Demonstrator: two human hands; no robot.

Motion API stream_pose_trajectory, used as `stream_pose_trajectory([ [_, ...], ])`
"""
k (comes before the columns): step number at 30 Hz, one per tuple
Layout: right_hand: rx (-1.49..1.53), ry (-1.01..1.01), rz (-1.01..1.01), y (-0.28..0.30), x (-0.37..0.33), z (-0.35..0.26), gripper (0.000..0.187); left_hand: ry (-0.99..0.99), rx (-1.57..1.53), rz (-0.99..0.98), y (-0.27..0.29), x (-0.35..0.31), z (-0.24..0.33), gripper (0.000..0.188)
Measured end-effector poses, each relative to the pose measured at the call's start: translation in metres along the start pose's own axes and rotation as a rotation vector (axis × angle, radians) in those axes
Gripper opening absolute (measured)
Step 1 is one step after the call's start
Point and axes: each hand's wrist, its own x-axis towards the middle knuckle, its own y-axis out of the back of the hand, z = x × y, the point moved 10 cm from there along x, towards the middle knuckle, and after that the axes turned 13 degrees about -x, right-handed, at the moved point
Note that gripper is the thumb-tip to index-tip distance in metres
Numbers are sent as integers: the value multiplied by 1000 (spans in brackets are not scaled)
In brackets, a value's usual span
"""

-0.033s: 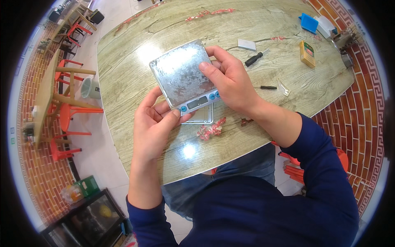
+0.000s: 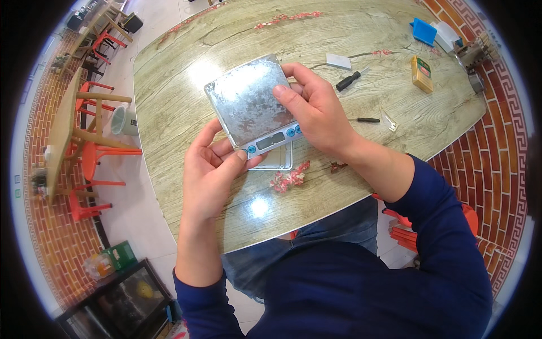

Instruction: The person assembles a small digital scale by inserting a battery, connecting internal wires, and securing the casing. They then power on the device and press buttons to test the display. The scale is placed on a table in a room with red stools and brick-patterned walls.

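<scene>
A small digital scale with a scuffed, shiny metal plate is held tilted above the wooden-patterned table. Along its near edge run a grey display and round blue buttons. My left hand grips the lower left corner, thumb beside a button and fingers underneath. On the right side, my right hand clasps the scale with its thumb on the metal plate and fingers behind. Partly hidden beneath the scale, a shallow, pale rectangular tray-like part lies on the table.
Right of the scale lie a black-handled screwdriver, a thin black tool, a small clear piece and a white block. Farther right are a yellow box and a blue plastic stand. Red stools stand left.
</scene>
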Motion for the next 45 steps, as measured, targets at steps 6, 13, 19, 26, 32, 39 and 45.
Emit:
stream_pose_trajectory([
  [6, -8, 48, -5, -2, -2, -4, 25, -4, 26, 21, 0, -1, 0, 59],
  [13, -7, 67, 0, -4, -1, -6, 25, 5, 47, 40, 1, -2, 0, 60],
  [19, -8, 41, 9, -2, -1, -4, 26, -11, 9, 37, 2, -2, 0, 60],
  [26, -13, 19, 15, 1, 1, 2, 26, 4, 12, -1, -1, -1, 1, 62],
  [32, -28, 15, 40, 4, 2, 3, 25, 26, -24, -13, -3, -1, 1, 67],
  [39, -11, 15, 34, 3, 1, 0, 27, 29, -33, -24, -2, -2, 1, 72],
  [45, -17, 28, 49, 4, 1, -1, 27, 29, -27, -57, -2, -2, 0, 74],
])
